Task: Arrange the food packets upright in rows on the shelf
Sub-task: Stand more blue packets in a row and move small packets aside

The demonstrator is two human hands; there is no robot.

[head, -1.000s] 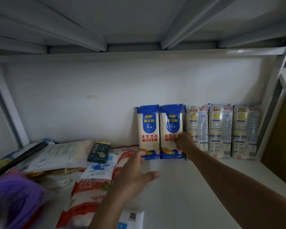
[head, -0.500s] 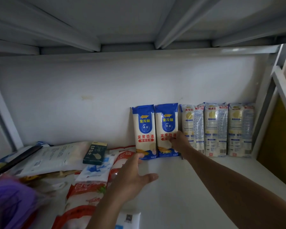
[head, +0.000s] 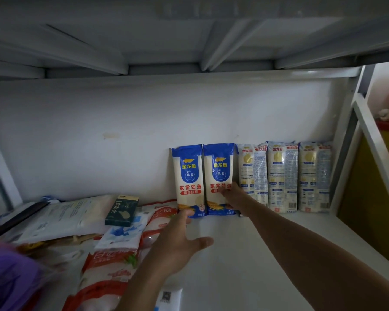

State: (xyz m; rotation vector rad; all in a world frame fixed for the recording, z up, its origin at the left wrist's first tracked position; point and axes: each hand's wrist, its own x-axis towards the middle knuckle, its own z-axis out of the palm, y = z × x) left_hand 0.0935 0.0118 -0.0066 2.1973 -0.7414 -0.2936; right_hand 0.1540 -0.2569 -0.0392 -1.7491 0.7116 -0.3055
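Observation:
Two blue-and-white noodle packets stand upright against the back wall, the left one [head: 188,178] and the right one [head: 219,173]. Three pale clear-wrapped noodle packets [head: 284,176] stand in a row to their right. My right hand [head: 233,196] presses flat on the lower front of the right blue packet. My left hand [head: 177,241] reaches forward with fingers spread, its fingertips at the bottom corner of the left blue packet. Several packets lie flat in a heap on the left, among them red-and-white sugar bags [head: 112,265] and a dark green box [head: 122,209].
The white shelf board [head: 267,248] runs to a metal upright [head: 346,153] on the right. A blurred purple object [head: 7,281] fills the near left corner. The shelf above hangs low overhead.
My left hand has slid forward until its fingertips reach the foot of the left blue packet. My right hand stays pressed on the right blue packet.

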